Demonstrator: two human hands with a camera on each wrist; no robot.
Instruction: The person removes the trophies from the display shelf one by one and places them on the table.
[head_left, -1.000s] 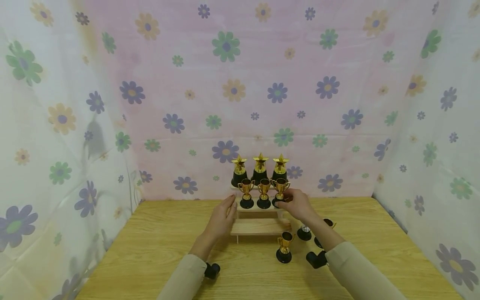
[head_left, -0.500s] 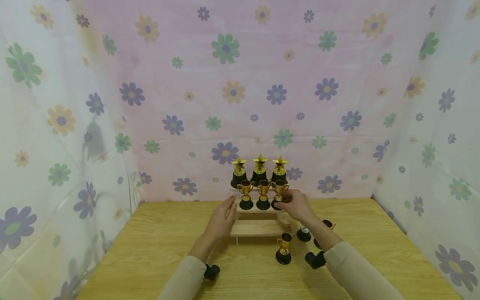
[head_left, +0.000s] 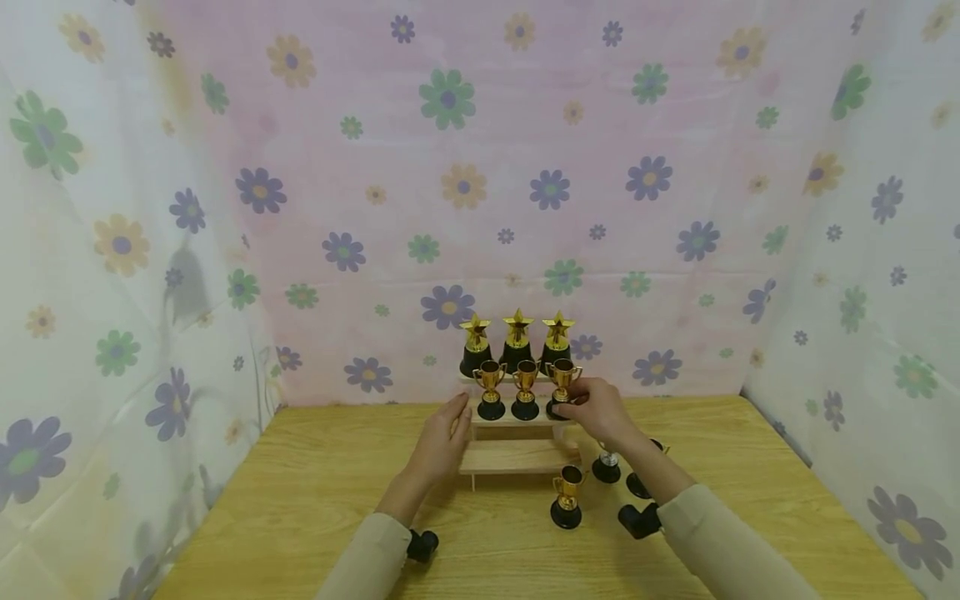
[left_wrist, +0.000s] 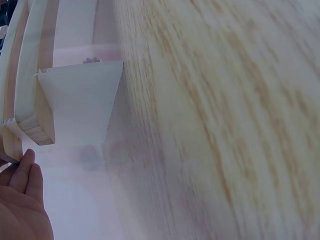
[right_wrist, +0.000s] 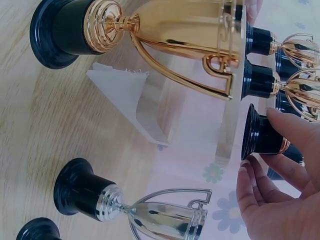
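Observation:
My right hand (head_left: 600, 412) pinches the black base of a small gold trophy cup (head_left: 562, 375) at the right end of the middle step. In the right wrist view, thumb and fingers are on either side of that base (right_wrist: 261, 136). Two matching gold cups, a left one (head_left: 491, 379) and a middle one (head_left: 526, 379), stand upright beside it. My left hand (head_left: 442, 437) lies along the left end of the wooden step stand (head_left: 517, 457), fingers extended; in the left wrist view its fingertips touch a plank end (left_wrist: 11, 150). Several gold star trophies (head_left: 517, 333) line the top step.
On the table (head_left: 337, 483), a gold cup (head_left: 570, 492) stands before the stand's right end. A silver cup (head_left: 606, 468) and another dark-based cup (head_left: 640, 483) are partly hidden by the right forearm. Flowered cloth (head_left: 465, 250) hangs behind and at both sides.
The gold cup in my right hand has moved slightly right, widening its gap from the middle cup. My left hand stays at the stand's end.

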